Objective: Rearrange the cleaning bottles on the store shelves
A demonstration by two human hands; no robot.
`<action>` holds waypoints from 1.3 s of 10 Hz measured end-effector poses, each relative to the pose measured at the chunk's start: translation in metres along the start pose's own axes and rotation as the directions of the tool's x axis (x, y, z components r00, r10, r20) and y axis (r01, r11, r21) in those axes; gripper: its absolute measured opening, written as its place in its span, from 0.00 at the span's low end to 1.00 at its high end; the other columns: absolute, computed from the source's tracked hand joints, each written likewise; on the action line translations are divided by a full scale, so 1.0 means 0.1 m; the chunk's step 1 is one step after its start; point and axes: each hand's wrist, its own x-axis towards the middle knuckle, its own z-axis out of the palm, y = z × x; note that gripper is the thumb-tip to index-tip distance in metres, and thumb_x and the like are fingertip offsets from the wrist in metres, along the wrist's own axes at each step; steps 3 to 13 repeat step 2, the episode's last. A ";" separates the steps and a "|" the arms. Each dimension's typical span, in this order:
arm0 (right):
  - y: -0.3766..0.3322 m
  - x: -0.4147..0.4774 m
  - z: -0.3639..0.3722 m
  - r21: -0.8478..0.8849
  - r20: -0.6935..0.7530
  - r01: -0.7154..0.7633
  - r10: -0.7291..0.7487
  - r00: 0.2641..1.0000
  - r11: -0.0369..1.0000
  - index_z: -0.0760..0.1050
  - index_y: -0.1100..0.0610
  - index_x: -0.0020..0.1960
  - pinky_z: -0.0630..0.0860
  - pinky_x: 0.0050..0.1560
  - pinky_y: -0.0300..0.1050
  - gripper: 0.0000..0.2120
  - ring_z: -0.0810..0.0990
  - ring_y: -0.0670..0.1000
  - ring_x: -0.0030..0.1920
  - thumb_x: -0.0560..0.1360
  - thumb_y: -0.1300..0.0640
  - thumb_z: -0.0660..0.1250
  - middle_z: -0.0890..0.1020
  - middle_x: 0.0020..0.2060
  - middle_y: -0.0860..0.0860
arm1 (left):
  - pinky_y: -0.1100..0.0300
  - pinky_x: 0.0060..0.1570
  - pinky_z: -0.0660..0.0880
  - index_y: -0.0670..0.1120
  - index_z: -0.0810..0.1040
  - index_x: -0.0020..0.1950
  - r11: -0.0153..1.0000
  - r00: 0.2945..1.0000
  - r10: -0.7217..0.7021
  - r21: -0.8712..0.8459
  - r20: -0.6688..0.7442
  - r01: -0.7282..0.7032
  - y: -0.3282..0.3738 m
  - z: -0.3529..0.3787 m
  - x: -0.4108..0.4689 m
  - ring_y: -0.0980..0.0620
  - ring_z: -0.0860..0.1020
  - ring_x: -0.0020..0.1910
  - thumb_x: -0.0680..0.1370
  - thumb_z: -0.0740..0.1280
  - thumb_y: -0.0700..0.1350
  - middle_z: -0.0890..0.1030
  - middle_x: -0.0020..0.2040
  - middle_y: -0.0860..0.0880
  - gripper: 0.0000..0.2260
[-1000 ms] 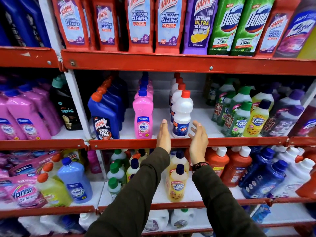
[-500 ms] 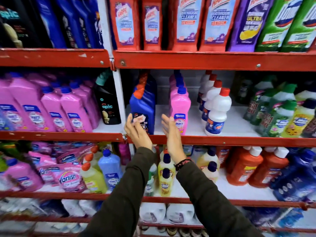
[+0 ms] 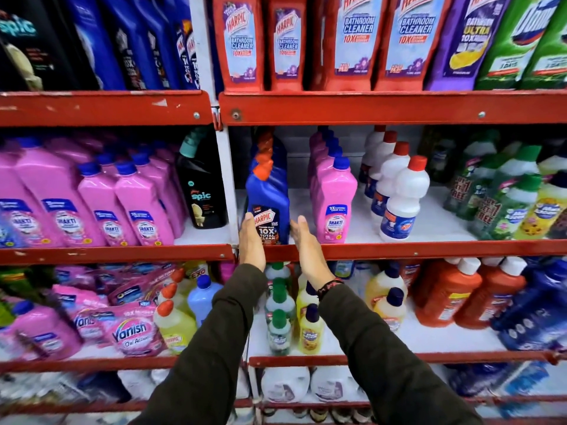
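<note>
Hands flat and open: my left hand [image 3: 252, 240] and right hand [image 3: 306, 245] flank the front blue Harpic bottle [image 3: 269, 207], holding nothing. Next, probably, I close both palms on it.

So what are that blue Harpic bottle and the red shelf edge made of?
The blue Harpic bottle looks like glossy moulded plastic: soft highlights, with a paper or film label. The red shelf edge seems painted metal: chipped paint and screw heads show on the rails.
</note>
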 end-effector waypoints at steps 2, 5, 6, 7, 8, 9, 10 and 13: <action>-0.07 -0.09 -0.02 -0.115 0.027 0.015 -0.012 1.000 0.993 0.73 0.53 0.76 0.72 0.49 0.22 0.26 0.80 0.29 0.51 0.86 0.41 0.51 0.80 0.62 0.41 | 0.44 0.74 0.67 0.49 0.68 0.77 1.000 1.000 -0.012 0.014 0.025 0.012 0.05 -0.01 -0.06 0.46 0.74 0.70 0.74 0.53 0.69 0.76 0.71 0.44 0.37; -0.07 -0.09 -0.02 -0.115 0.027 0.015 -0.012 1.000 0.993 0.73 0.53 0.76 0.72 0.49 0.22 0.26 0.80 0.29 0.51 0.86 0.41 0.51 0.80 0.62 0.41 | 0.44 0.74 0.67 0.49 0.68 0.77 1.000 1.000 -0.012 0.014 0.025 0.012 0.05 -0.01 -0.06 0.46 0.74 0.70 0.74 0.53 0.69 0.76 0.71 0.44 0.37; -0.07 -0.09 -0.02 -0.115 0.027 0.015 -0.012 1.000 0.993 0.73 0.53 0.76 0.72 0.49 0.22 0.26 0.80 0.29 0.51 0.86 0.41 0.51 0.80 0.62 0.41 | 0.44 0.74 0.67 0.49 0.68 0.77 1.000 1.000 -0.012 0.014 0.025 0.012 0.05 -0.01 -0.06 0.46 0.74 0.70 0.74 0.53 0.69 0.76 0.71 0.44 0.37; -0.07 -0.09 -0.02 -0.115 0.027 0.015 -0.012 1.000 0.993 0.73 0.53 0.76 0.72 0.49 0.22 0.26 0.80 0.29 0.51 0.86 0.41 0.51 0.80 0.62 0.41 | 0.44 0.74 0.67 0.49 0.68 0.77 1.000 1.000 -0.012 0.014 0.025 0.012 0.05 -0.01 -0.06 0.46 0.74 0.70 0.74 0.53 0.69 0.76 0.71 0.44 0.37; -0.07 -0.09 -0.02 -0.115 0.027 0.015 -0.012 1.000 0.993 0.73 0.53 0.76 0.72 0.49 0.22 0.26 0.80 0.29 0.51 0.86 0.41 0.51 0.80 0.62 0.41 | 0.44 0.74 0.67 0.49 0.68 0.77 1.000 1.000 -0.012 0.014 0.025 0.012 0.05 -0.01 -0.06 0.46 0.74 0.70 0.74 0.53 0.69 0.76 0.71 0.44 0.37; -0.07 -0.09 -0.02 -0.115 0.027 0.015 -0.012 1.000 0.993 0.73 0.53 0.76 0.72 0.49 0.22 0.26 0.80 0.29 0.51 0.86 0.41 0.51 0.80 0.62 0.41 | 0.44 0.74 0.67 0.49 0.68 0.77 1.000 1.000 -0.012 0.014 0.025 0.012 0.05 -0.01 -0.06 0.46 0.74 0.70 0.74 0.53 0.69 0.76 0.71 0.44 0.37; -0.07 -0.09 -0.02 -0.115 0.027 0.015 -0.012 1.000 0.993 0.73 0.53 0.76 0.72 0.49 0.22 0.26 0.80 0.29 0.51 0.86 0.41 0.51 0.80 0.62 0.41 | 0.44 0.74 0.67 0.49 0.68 0.77 1.000 1.000 -0.012 0.014 0.025 0.012 0.05 -0.01 -0.06 0.46 0.74 0.70 0.74 0.53 0.69 0.76 0.71 0.44 0.37; -0.07 -0.09 -0.02 -0.115 0.027 0.015 -0.012 1.000 0.993 0.73 0.53 0.76 0.72 0.49 0.22 0.26 0.80 0.29 0.51 0.86 0.41 0.51 0.80 0.62 0.41 | 0.44 0.74 0.67 0.49 0.68 0.77 1.000 1.000 -0.012 0.014 0.025 0.012 0.05 -0.01 -0.06 0.46 0.74 0.70 0.74 0.53 0.69 0.76 0.71 0.44 0.37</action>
